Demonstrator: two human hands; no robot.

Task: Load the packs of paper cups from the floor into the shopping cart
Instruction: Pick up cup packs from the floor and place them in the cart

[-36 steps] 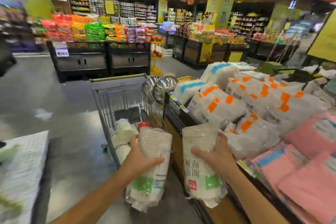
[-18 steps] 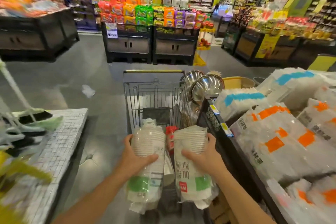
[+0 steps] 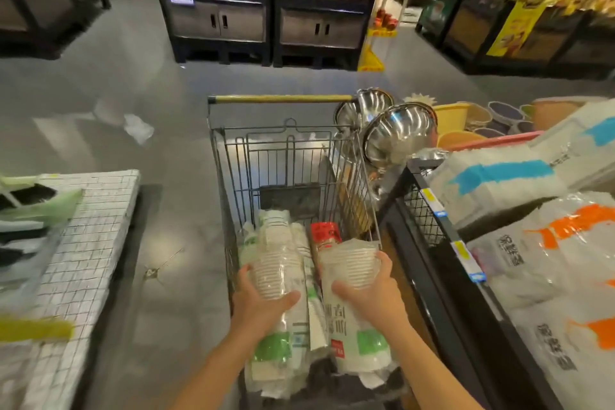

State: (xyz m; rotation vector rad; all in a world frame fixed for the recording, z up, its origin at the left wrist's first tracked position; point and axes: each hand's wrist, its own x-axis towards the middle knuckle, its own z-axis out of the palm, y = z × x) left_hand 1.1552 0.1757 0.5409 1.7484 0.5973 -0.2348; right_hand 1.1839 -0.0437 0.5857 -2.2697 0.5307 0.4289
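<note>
Grip, left hand [image 3: 258, 301]: fingers wrapped around one pack of paper cups [image 3: 278, 303], thumb across the near face, clamped on the stack just above the green label band. Grip, right hand [image 3: 372, 293]: likewise clamped on a second pack of paper cups [image 3: 354, 316], thumb on the left face, fingers curled round the right edge at the ribbed cup rims.

Both packs held lengthwise, open cup ends pointing away from the person, over the near end of the shopping cart [image 3: 293, 156]. They sit side by side, close together, within the cart's wire walls. Cannot tell whether either pack rests on the cart floor or on what lies below.

Already in the basket: more cup packs [image 3: 276, 226] lying beyond and beneath the left one, and a red-topped item [image 3: 324, 233] just beyond the right pack.

Cart handle [image 3: 283, 98] at the far end. Right of cart: black mesh display bin [image 3: 422, 210] piled with plastic-wrapped goods bearing orange and blue marks [image 3: 499, 176]. Two steel bowls [image 3: 399, 133] tilted at the bin's far corner, beside the cart's right wall. Left: a white gridded surface [image 3: 90, 226]. Grey floor [image 3: 166, 110] with a crumpled scrap of plastic [image 3: 138, 128] lying well left of the cart.
</note>
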